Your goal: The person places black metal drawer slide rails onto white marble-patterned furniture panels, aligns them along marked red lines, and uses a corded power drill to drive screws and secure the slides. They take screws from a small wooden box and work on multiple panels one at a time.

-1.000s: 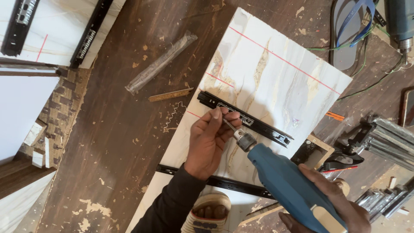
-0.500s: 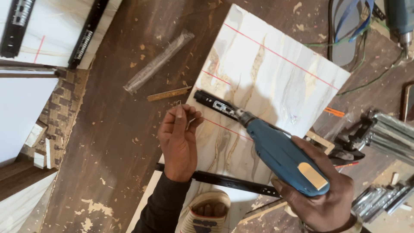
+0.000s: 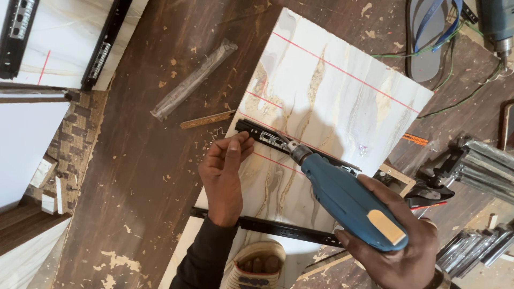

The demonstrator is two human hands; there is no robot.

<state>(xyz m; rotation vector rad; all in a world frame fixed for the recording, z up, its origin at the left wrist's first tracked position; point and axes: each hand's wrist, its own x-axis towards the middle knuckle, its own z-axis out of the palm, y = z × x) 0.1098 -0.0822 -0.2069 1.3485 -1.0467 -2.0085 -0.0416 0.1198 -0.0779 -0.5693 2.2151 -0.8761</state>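
Observation:
My right hand grips a blue power drill whose tip presses on a black drawer slide rail. That rail lies across a marble-patterned white panel marked with red lines. My left hand rests at the panel's left edge, fingertips pinched together near the rail's left end; whether they hold something small I cannot tell. A second black rail lies along the panel's near edge, below my left wrist.
A clear plastic sleeve and a wooden strip lie on the dusty brown floor. Metal rails pile at the right, a sandal and green wire at top right. Another panel with rails lies top left. A sandalled foot shows below.
The drill swung left along the rail and its tip now presses nearer the rail's left end. My left hand drew back off the rail to the panel's left edge.

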